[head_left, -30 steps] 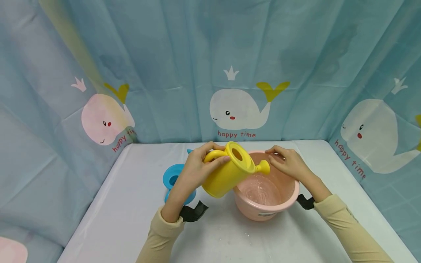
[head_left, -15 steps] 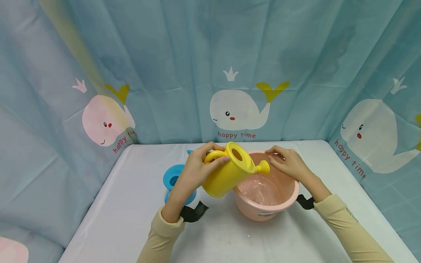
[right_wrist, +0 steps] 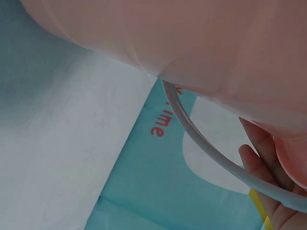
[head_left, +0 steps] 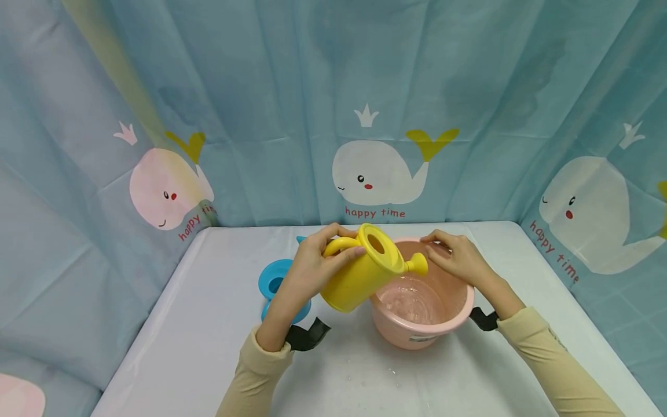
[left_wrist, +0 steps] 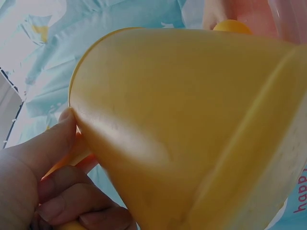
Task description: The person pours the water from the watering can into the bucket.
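Note:
My left hand [head_left: 310, 266] grips the handle of a yellow watering can [head_left: 356, 284], thumb against its top edge. The can is held tilted, its round spout head [head_left: 418, 264] over the inside of a pink bucket [head_left: 387, 329]. Rippled water [head_left: 414, 301] lies at the bottom of that bucket. At the far right of the rim, my right hand [head_left: 458, 258] holds the bucket, fingers bent over the edge. A pale curved bucket handle [right_wrist: 211, 153] crosses in front of those fingers in the right wrist view. The can's body [left_wrist: 182, 120] fills most of the left wrist view.
Partly behind my left forearm is a blue plastic toy [head_left: 267, 272] with round openings. Water drops [head_left: 392, 371] dot the white table [head_left: 198, 336] in front of the bucket. A blue curtain [head_left: 292, 116] with whale prints encloses the back and sides.
The ripples on the water in the bucket have changed shape. Both hands, the watering can and the bucket stay in place.

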Demonstrator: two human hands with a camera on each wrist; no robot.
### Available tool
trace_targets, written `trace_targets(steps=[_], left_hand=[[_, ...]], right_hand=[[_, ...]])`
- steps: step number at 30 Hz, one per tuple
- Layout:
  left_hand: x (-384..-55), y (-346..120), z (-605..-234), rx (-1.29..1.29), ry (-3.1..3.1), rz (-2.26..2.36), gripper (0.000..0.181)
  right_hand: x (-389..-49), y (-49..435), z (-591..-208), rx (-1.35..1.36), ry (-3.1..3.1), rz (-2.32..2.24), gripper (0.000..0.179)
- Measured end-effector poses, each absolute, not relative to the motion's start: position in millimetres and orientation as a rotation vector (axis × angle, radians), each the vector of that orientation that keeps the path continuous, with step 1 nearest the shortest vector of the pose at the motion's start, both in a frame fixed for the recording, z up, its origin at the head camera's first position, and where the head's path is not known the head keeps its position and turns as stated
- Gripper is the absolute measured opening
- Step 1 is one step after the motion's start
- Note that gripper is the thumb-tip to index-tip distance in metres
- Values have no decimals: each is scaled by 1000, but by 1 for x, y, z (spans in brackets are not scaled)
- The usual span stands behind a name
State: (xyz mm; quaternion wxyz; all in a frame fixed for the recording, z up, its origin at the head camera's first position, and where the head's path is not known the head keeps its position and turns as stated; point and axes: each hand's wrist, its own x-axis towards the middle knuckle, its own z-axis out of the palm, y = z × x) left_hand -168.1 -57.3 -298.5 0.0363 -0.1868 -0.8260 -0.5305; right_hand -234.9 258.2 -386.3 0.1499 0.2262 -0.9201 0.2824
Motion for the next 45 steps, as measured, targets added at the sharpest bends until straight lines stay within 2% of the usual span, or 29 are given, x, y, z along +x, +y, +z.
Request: trace_targets(steps=[28, 45], left_hand=[[-170, -59, -296, -603, -2596, -1590, 44], [-170, -59, -296, -598, -2607, -1589, 45]], right_hand=[[-236, 258, -388, 625, -2666, 822, 13], [-236, 258, -388, 629, -2658, 823, 12]])
